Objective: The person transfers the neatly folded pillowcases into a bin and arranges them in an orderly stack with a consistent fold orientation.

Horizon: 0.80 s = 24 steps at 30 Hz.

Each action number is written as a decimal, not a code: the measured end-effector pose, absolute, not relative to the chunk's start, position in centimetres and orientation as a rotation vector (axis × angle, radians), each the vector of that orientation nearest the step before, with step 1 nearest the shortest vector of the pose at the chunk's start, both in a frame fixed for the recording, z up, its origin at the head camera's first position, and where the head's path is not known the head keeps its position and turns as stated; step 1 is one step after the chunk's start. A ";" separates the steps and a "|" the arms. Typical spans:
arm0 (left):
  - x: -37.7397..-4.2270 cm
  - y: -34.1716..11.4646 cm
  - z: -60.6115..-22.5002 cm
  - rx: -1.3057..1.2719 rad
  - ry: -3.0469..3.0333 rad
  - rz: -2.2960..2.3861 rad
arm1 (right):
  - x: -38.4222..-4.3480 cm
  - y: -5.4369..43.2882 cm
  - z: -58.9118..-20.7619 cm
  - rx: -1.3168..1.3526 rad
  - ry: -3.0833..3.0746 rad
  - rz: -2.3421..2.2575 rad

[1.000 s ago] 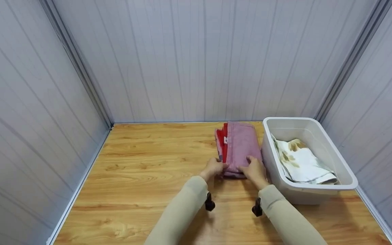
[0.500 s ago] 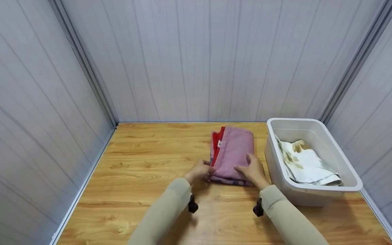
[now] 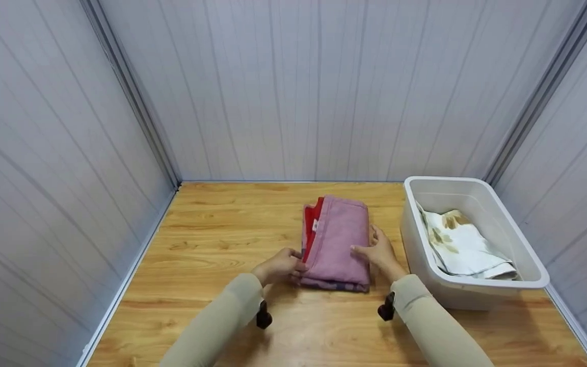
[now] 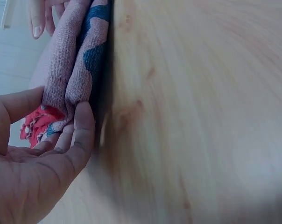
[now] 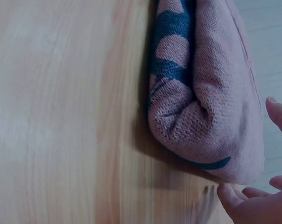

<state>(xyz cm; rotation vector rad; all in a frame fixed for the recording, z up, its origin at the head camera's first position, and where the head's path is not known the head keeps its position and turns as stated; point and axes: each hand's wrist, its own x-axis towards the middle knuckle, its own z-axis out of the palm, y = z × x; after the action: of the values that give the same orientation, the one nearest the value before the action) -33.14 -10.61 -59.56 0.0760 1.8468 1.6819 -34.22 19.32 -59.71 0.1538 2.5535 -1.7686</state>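
A folded pink knitted cloth (image 3: 342,239) lies on the wood-look table, with a red layer and a small white label showing along its left side. Dark blue patches mark its underside layer (image 4: 94,56) in the left wrist view. My left hand (image 3: 279,266) pinches the near left corner, thumb on top and fingers against the lower folds. At the right side is my right hand (image 3: 382,255), thumb over the top and fingers spread along the side. In the right wrist view, those fingers (image 5: 229,196) are right by the cloth's rounded corner, and the thumb stands apart from it.
A white plastic bin (image 3: 477,285) stands right of the right hand, holding a folded white cloth (image 3: 464,250) with a brown and green print. Pale panel walls (image 3: 293,92) enclose the table (image 3: 212,244) at the back and both sides.
The pink cloth has slid left and toward the person, away from the bin. My left hand has moved left with its corner; my right hand has shifted little, now at the cloth's right edge.
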 end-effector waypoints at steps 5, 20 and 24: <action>-33.0 -10.8 -59.5 0.077 1.867 1.643 | -34.4 19.5 -59.9 0.188 2.517 -1.761; -34.9 -9.4 -59.0 -0.009 2.159 1.669 | -34.4 19.2 -59.8 0.231 2.475 -1.798; -35.6 -9.3 -59.1 -0.056 2.140 1.691 | -34.5 19.0 -59.9 0.248 2.422 -1.803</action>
<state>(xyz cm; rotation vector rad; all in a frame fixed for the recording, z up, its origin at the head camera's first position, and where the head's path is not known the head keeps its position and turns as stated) -35.56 -9.26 -59.06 -0.0564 2.1401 1.6910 -34.48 18.96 -59.93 0.2484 2.4222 -1.8034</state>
